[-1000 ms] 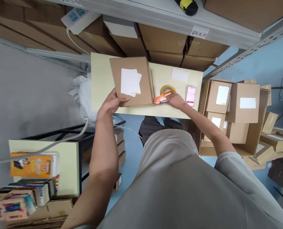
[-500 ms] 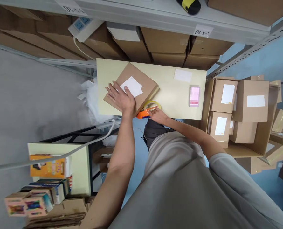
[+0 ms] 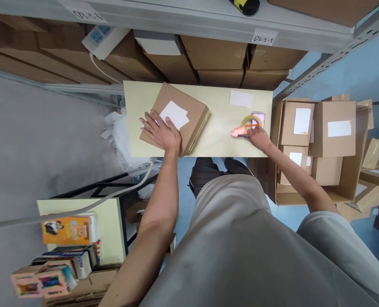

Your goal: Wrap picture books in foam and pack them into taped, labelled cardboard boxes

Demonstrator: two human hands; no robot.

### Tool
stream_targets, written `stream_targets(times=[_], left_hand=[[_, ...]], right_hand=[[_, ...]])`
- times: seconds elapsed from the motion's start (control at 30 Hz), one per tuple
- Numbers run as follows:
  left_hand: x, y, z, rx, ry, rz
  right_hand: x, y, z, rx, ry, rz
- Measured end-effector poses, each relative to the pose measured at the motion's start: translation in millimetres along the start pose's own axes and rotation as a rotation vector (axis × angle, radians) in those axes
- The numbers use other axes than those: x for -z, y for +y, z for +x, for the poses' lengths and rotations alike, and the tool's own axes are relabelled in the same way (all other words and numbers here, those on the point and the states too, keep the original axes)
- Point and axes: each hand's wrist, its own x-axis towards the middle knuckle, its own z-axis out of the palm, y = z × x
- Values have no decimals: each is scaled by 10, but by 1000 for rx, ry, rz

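Observation:
A flat cardboard box (image 3: 194, 121) lies at an angle on the left part of the pale yellow table (image 3: 221, 147), a white paper label (image 3: 177, 114) on its top. My left hand (image 3: 164, 134) presses on that box with fingers spread, thumb over the label's edge. At the table's right side my right hand (image 3: 259, 137) grips an orange tape dispenser (image 3: 239, 131) with a yellow tape roll. A faint clear strip seems to run from the dispenser back to the box's lower right edge. The dispenser partly covers a pink-screened phone (image 3: 259, 116).
A white slip (image 3: 241, 98) lies at the table's back right. On the right stands a large open carton (image 3: 345, 187) holding several labelled boxes. Behind the table, a metal shelf (image 3: 189, 21) overhangs more cartons and a power strip (image 3: 104, 40). Books (image 3: 68, 230) sit on a lower table at left.
My right hand has moved right with the tape dispenser, away from the box to near the phone. The left hand stays on the box. The view has shifted slightly.

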Motion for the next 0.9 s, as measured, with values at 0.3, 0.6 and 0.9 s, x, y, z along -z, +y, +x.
stream_targets(times=[0.3,0.6,0.9], left_hand=[[53,69,-4,24,-67,-72],[82,20,21,8,-63,-16],[490,-81,198,-83,-263,-84]], right_hand=[[394,-55,1336,-14,98,-77],[534,-43,1541,66,77,-148],[386,-487,1041,220,-66,-86]])
